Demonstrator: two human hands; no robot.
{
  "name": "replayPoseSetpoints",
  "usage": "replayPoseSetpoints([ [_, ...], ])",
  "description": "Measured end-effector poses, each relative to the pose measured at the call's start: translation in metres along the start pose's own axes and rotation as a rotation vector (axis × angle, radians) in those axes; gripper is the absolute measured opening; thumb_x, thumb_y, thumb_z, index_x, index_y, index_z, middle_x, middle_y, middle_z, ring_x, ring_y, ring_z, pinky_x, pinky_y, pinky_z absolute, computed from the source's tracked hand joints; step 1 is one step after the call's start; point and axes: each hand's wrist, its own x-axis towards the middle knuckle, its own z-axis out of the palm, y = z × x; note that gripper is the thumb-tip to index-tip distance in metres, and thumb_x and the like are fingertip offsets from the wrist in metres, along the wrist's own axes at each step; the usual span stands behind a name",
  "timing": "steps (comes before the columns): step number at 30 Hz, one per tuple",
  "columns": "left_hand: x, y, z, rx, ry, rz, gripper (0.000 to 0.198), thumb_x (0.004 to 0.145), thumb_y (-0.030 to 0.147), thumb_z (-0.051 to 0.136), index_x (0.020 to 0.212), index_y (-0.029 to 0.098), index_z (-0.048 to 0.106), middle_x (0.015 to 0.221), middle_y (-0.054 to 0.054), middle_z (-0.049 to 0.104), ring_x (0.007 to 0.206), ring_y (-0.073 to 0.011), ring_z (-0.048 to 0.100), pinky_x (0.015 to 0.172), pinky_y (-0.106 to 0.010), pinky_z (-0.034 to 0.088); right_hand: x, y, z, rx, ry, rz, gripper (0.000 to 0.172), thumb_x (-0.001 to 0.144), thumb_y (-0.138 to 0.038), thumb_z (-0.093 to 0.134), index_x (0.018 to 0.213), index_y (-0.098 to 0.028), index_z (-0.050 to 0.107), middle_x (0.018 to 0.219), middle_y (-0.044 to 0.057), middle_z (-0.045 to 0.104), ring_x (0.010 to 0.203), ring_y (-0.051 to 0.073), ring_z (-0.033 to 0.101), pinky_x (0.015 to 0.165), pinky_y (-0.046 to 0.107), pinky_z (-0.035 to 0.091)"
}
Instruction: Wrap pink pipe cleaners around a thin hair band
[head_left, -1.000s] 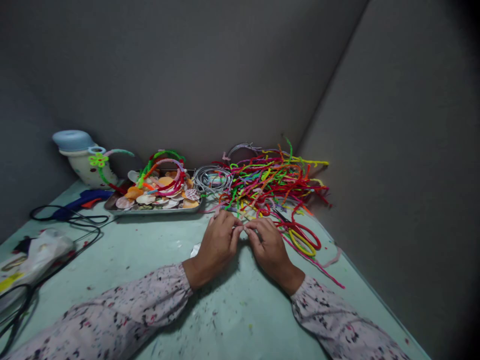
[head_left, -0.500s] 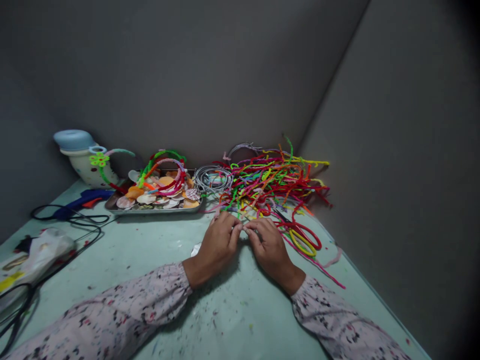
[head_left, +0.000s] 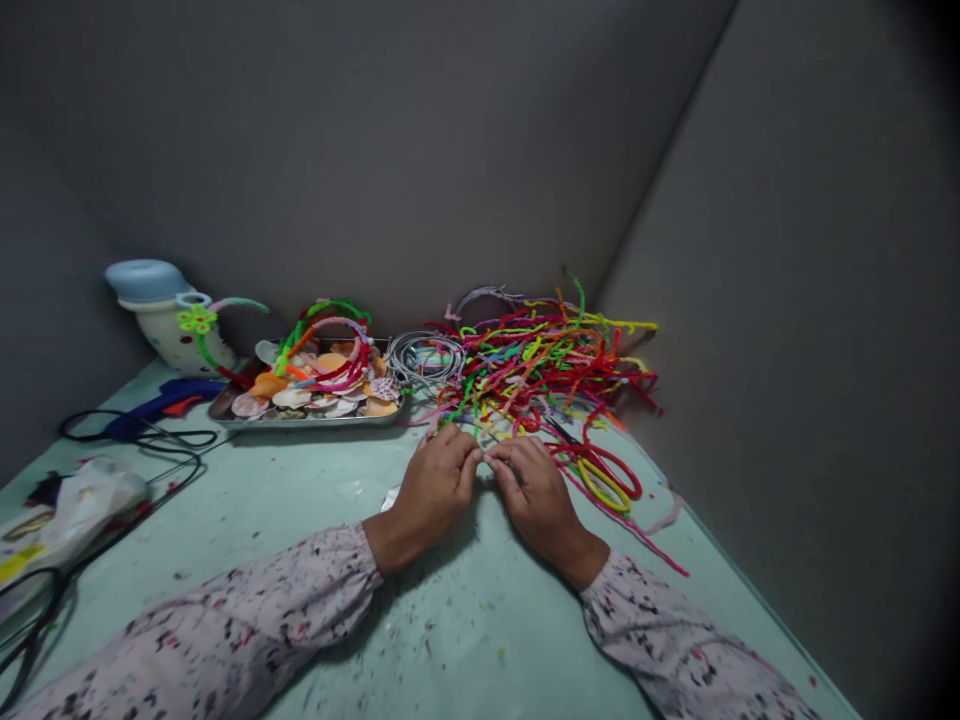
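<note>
My left hand [head_left: 439, 482] and my right hand [head_left: 534, 490] meet over the middle of the table, thumbs and forefingers pinched with the tips nearly touching. Whatever they hold between them is too small and covered to make out. Just beyond the fingers lies a tangled heap of coloured pipe cleaners [head_left: 540, 350]. To the right of my right hand rest scissors [head_left: 604, 478] with red and yellow handles, partly under the pipe cleaners. A small shiny white piece [head_left: 389, 498] shows beside my left wrist.
A metal tray [head_left: 315, 424] holds seashells [head_left: 330, 385] and pipe-cleaner-wrapped hoops. Beside it sits a coil of grey wire-like rings [head_left: 427, 358]. On the left are a blue glue gun [head_left: 161, 403], its black cable [head_left: 199, 462], a plastic bag [head_left: 97, 495] and a blue-lidded container [head_left: 176, 330]. Grey walls close in behind and right.
Both hands keep the same pinched pose, with hardly any movement. The whole view has shifted very slightly.
</note>
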Motion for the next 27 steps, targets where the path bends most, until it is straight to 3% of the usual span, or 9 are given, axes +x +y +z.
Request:
replayPoseSetpoints([
  [8,-0.0007,-0.0017,0.0022,0.003,-0.026,-0.014,0.022,0.094,0.022,0.039,0.082,0.019,0.057,0.086,-0.004,0.059,0.085,-0.0192,0.054,0.082,-0.036,0.04,0.0005,-0.0006,-0.0005,0.008,-0.007,0.001,0.014,0.094,-0.021,0.048,0.094,-0.021,0.062,0.092,0.006,0.065,0.089,0.021,0.055,0.081,0.038,0.044],
  [17,-0.0022,-0.0004,0.0014,-0.159,0.019,-0.057,0.023,0.096,0.026,0.035,0.087,0.019,0.055,0.086,-0.003,0.058,0.084,-0.018,0.052,0.078,-0.032,0.04,0.0001,0.0007,-0.0005,0.001,-0.004,0.008,0.013,0.094,-0.02,0.048,0.095,-0.021,0.061,0.094,0.006,0.064,0.09,0.021,0.054,0.082,0.037,0.044],
  [27,-0.0023,-0.001,0.0002,-0.139,-0.065,-0.112,0.028,0.096,0.029,0.031,0.079,0.018,0.05,0.079,-0.002,0.056,0.075,-0.017,0.05,0.07,-0.03,0.038,0.0,0.0017,-0.0002,-0.011,-0.013,-0.013,0.013,0.093,-0.019,0.049,0.094,-0.021,0.062,0.093,0.005,0.064,0.09,0.021,0.055,0.082,0.037,0.043],
])
